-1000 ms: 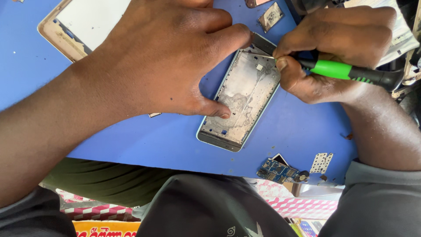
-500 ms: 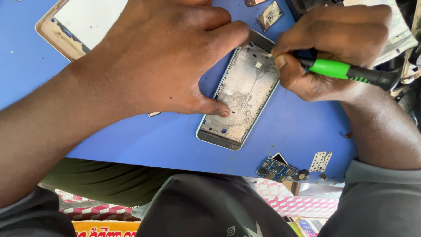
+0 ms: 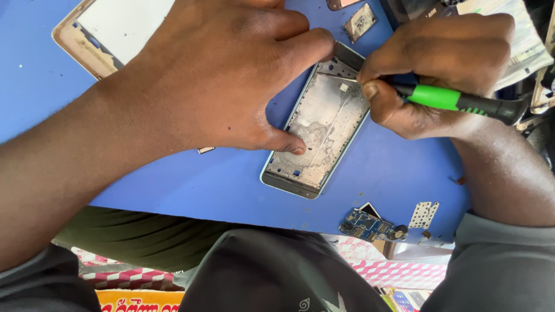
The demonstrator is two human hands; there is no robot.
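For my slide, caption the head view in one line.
Left hand steadies a stripped phone frame on a blue mat while the right hand works a green-handled screwdriver into it.

Phone repair bench: gutted phone frame [image 3: 318, 136], loose circuit board [image 3: 367, 225], blue work mat [image 3: 191, 185].

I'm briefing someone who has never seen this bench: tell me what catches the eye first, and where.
At the centre, a stripped phone frame lies on the blue mat, pinned by the left hand, thumb inside it. The right hand holds a green-and-black screwdriver at the frame's upper end. A small blue circuit board sits near the mat's lower edge, and a screen panel lies at upper left.
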